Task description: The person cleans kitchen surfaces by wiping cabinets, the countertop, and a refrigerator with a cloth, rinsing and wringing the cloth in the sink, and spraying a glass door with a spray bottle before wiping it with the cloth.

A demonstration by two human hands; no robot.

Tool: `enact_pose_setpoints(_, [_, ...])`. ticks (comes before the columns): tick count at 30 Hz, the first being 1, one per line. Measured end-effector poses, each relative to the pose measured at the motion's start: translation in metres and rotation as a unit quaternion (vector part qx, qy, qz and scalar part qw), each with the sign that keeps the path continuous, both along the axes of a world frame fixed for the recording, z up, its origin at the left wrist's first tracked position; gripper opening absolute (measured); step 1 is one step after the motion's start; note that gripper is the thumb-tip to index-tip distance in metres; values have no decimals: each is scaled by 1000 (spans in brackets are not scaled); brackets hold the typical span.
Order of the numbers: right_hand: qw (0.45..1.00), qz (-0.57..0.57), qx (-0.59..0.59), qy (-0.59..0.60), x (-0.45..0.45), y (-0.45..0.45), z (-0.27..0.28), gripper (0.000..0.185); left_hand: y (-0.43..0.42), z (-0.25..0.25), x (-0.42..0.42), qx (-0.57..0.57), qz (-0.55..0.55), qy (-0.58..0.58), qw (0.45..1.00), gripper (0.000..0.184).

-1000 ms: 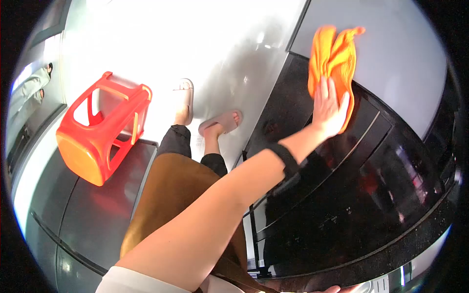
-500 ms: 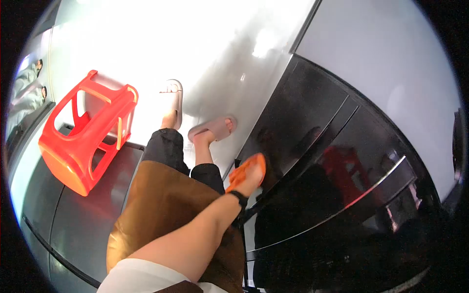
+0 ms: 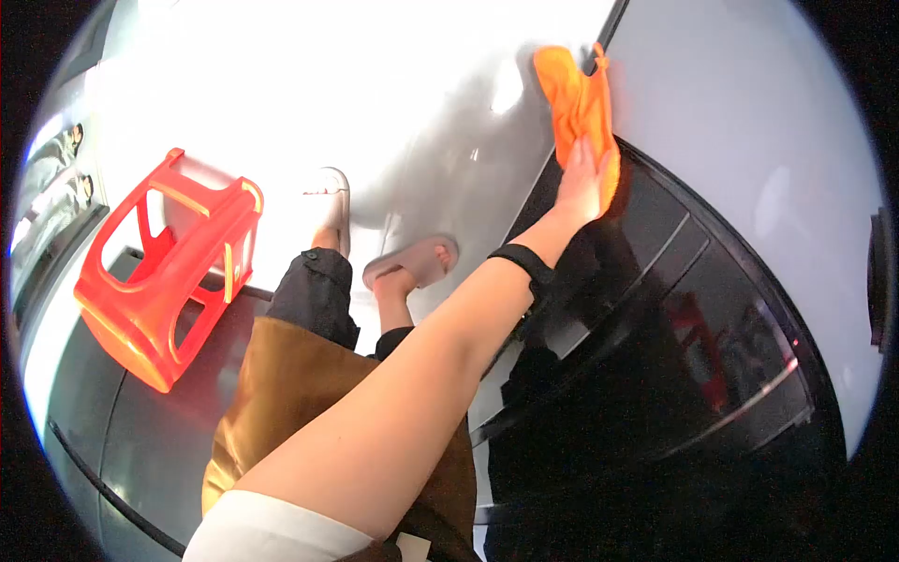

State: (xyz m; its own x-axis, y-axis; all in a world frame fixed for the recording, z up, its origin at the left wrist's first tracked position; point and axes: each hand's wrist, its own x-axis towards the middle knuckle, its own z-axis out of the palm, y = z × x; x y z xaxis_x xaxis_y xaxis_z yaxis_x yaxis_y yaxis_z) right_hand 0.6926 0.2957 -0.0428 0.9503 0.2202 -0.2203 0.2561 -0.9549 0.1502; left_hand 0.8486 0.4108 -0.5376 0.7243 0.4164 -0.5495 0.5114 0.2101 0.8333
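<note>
My left hand (image 3: 581,180) reaches up and to the right, a black band round its wrist. It holds an orange cloth (image 3: 579,98) at the corner where a glossy black panel (image 3: 599,365) meets a pale panel (image 3: 730,94). The fingers lie over the lower part of the cloth, and its upper part spreads out beyond them. Part of the palm side is hidden. My right hand is outside the view.
A red plastic stool (image 3: 173,267) lies on its side at the left, against a dark grey cabinet front (image 3: 187,440). My slippered feet (image 3: 412,262) stand on the shiny white floor (image 3: 421,169). A brown apron (image 3: 290,393) covers my lap.
My left hand has moved up and to the right with the orange cloth, from low beside the black panel to its upper corner. The cloth has spread out more.
</note>
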Motion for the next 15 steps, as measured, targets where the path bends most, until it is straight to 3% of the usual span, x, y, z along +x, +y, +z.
enact_pose_setpoints(2, [1000,0,-2,-1,2,-2,-10,67,-9,-46,-11,2,-12,36,999,63])
enact_pose_setpoints(3, [1000,-1,-4,-1,2,-2,-13,67,-17,-76,-16,-161,75,-37,983,62])
enact_pose_setpoints(6, [1000,-6,-6,6,5,-3,-20,67,-59,-132,-67,-433,246,-95,862,53])
enact_pose_setpoints(8, [1000,-9,-6,6,4,-3,-23,67,-100,-141,-145,-491,298,-67,816,49])
enact_pose_setpoints(9, [1000,-10,-3,6,4,-4,-25,67,-122,-144,-192,-491,283,-69,821,46])
enact_pose_setpoints(10, [1000,-12,-1,3,2,-6,-25,67,-133,-136,-226,-430,210,-5,878,46])
enact_pose_setpoints(11, [1000,-15,2,3,1,-7,-25,67,-128,-121,-245,-310,62,110,942,46])
enact_pose_setpoints(12, [1000,-15,5,4,1,-9,-24,67,-123,-105,-258,-206,-81,208,953,46])
enact_pose_setpoints(15, [1000,-13,10,0,-1,-12,-29,67,-108,-91,-251,-84,-214,301,926,46])
